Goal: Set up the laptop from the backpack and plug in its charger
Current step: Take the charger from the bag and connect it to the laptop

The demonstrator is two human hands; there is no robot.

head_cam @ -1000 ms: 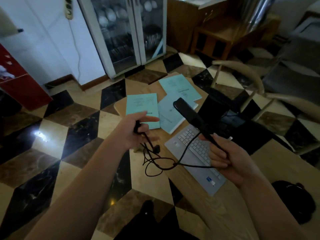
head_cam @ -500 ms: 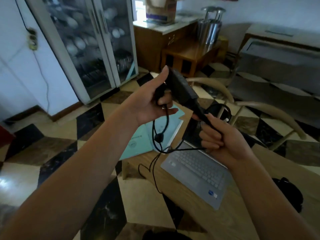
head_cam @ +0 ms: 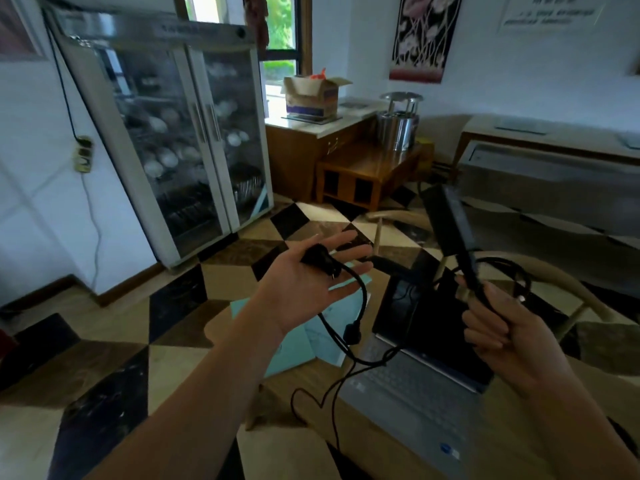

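The left hand point(head_cam: 308, 289) lies palm up with its fingers spread wide, and the black wall plug point(head_cam: 317, 259) rests loose on the palm; from it the black cable point(head_cam: 341, 341) drops below the hand in loops toward the table edge point(head_cam: 377, 441); the right hand point(head_cam: 498, 327) is closed around the cord end of the charger brick point(head_cam: 450, 220), which stands tilted above it; under and between the hands the open laptop point(head_cam: 412, 386) sits on the table, screen dark; teal booklets point(head_cam: 294, 344) lie below the left hand.
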